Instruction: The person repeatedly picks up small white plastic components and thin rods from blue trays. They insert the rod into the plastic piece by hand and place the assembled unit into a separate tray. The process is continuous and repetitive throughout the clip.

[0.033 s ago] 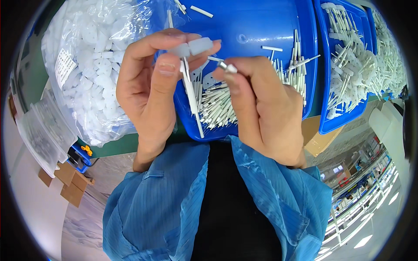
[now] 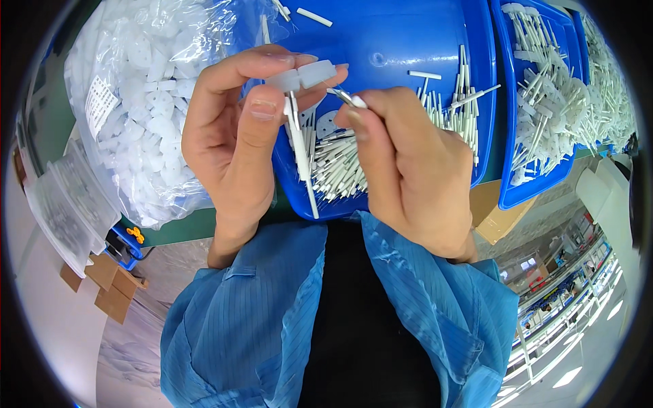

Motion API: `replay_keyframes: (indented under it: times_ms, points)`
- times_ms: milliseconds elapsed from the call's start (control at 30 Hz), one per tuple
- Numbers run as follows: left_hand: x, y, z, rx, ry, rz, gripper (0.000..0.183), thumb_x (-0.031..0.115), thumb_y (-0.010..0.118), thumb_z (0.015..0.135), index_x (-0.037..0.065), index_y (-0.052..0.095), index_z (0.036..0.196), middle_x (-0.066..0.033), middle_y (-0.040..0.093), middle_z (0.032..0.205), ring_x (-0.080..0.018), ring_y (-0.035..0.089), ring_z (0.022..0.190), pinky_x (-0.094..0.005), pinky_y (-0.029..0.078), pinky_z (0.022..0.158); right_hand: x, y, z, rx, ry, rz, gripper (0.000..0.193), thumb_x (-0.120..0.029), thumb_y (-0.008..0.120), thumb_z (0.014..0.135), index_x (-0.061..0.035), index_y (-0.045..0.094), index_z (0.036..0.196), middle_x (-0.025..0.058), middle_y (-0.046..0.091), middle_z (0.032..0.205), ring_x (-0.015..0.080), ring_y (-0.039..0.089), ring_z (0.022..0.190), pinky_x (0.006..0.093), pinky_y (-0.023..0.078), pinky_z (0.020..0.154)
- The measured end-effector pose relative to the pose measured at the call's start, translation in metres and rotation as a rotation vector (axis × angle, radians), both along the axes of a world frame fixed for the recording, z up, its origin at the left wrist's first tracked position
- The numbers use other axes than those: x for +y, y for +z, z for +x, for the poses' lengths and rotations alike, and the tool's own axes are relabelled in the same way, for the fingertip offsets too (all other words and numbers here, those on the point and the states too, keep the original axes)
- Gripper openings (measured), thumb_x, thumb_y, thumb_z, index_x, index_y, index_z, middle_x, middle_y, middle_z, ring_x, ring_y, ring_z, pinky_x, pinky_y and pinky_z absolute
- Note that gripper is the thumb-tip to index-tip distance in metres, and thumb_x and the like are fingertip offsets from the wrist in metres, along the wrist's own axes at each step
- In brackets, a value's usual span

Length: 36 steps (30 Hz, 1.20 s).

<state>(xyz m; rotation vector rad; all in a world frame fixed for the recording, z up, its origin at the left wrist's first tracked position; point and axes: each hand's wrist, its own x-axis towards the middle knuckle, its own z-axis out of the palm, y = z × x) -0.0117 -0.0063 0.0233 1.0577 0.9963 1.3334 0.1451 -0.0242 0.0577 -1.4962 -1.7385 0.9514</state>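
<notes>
My left hand [image 2: 231,143] pinches a flat white plastic piece [image 2: 309,73] between thumb and fingers, and a long white stick [image 2: 299,146] hangs down from it. My right hand [image 2: 408,163] grips a short white pin [image 2: 348,98] with a thin metal-looking tip, held right beside that flat piece. Both hands hover over a blue bin [image 2: 394,41] that holds a pile of loose white sticks [image 2: 340,170]. My blue sleeves come up from below.
A clear bag of flat white plastic pieces [image 2: 136,102] lies at the left, with a smaller bag [image 2: 68,211] beside it. A second blue bin [image 2: 507,136] at the right is packed with white stick parts [image 2: 551,81]. Cardboard pieces [image 2: 102,285] lie on the floor.
</notes>
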Motion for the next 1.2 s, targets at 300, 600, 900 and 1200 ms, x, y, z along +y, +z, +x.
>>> replay_keyframes:
  times_ms: [300,600,900,1200]
  points:
    - [-0.001,0.001,0.003,0.046,-0.02,0.03,0.029,0.023,0.055,0.097,-0.003,0.052,0.11,-0.02,0.054,0.113,-0.0395,0.066,0.097,-0.0501,0.056,0.088,-0.001,-0.008,-0.006,-0.073,0.009,0.198,0.01,0.0,0.068,0.084,-0.0022,0.061,0.09,0.0063,0.055,0.058,0.0148,0.053,0.042,0.0259,0.041,0.041]
    - [0.002,-0.011,-0.002,0.066,-0.058,0.212,0.022,0.012,0.058,0.094,-0.005,0.055,0.108,-0.0202,0.055,0.109,-0.0275,0.064,0.099,-0.0507,0.053,0.089,0.001,0.008,0.007,0.093,0.003,-0.072,0.003,-0.003,0.062,0.09,-0.0004,0.063,0.089,0.002,0.061,0.062,0.0029,0.053,0.051,0.0194,0.037,0.046]
    - [0.008,-0.011,0.002,0.085,-0.07,0.399,0.017,-0.003,0.06,0.089,-0.01,0.057,0.104,-0.02,0.057,0.106,-0.0286,0.066,0.096,-0.0353,0.056,0.084,0.006,0.015,0.013,0.029,0.084,-0.052,0.002,-0.001,0.064,0.088,-0.0015,0.063,0.089,0.0025,0.059,0.06,0.0042,0.053,0.048,0.0206,0.038,0.043]
    - [0.002,-0.001,-0.001,0.363,-0.082,0.265,0.021,0.012,0.053,0.097,-0.006,0.057,0.105,-0.0183,0.059,0.104,-0.0226,0.059,0.097,-0.0357,0.051,0.086,0.01,0.019,0.019,-0.031,0.123,-0.033,0.006,0.001,0.067,0.085,-0.0021,0.064,0.09,0.0031,0.057,0.057,0.007,0.054,0.045,0.0215,0.039,0.043]
